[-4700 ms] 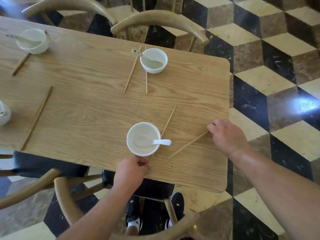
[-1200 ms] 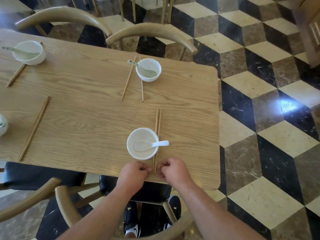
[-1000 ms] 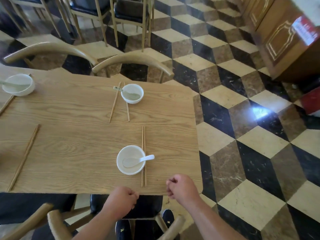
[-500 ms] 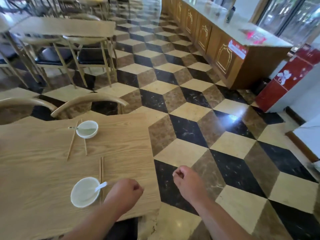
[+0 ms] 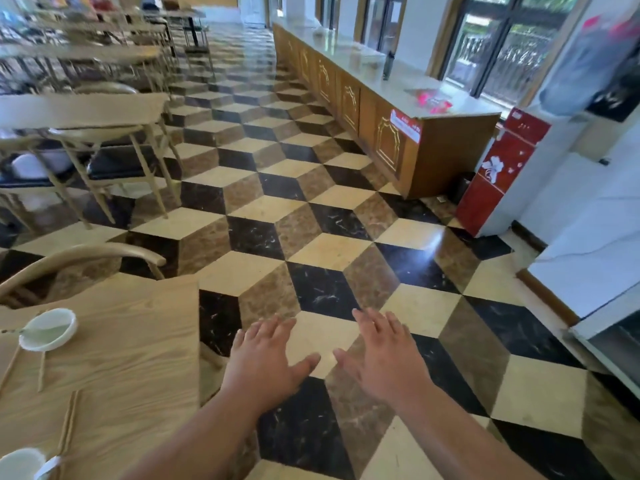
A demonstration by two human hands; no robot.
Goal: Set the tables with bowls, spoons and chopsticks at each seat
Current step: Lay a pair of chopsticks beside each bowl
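Both my hands hover palm down over the tiled floor, just right of the wooden table (image 5: 138, 358). My left hand (image 5: 266, 358) and my right hand (image 5: 381, 355) have their fingers spread and hold nothing. On the table a white bowl (image 5: 48, 329) with a spoon in it sits at the far seat, with chopsticks (image 5: 41, 367) splayed beside it. At the bottom left corner shows the rim of the near bowl (image 5: 19, 464) with its spoon handle, and a neat pair of chopsticks (image 5: 69, 420) lies beside it.
A curved wooden chair back (image 5: 86, 254) stands at the table's far side. More tables and chairs (image 5: 114, 140) line the left. A long wooden counter (image 5: 398, 126) runs along the right, with a red water dispenser (image 5: 498, 171) past it. Checkered floor lies between.
My view has lifted and swung right, away from the table toward the room. My hands left the aligned chopsticks, moved off the table edge and opened from loose fists to spread fingers.
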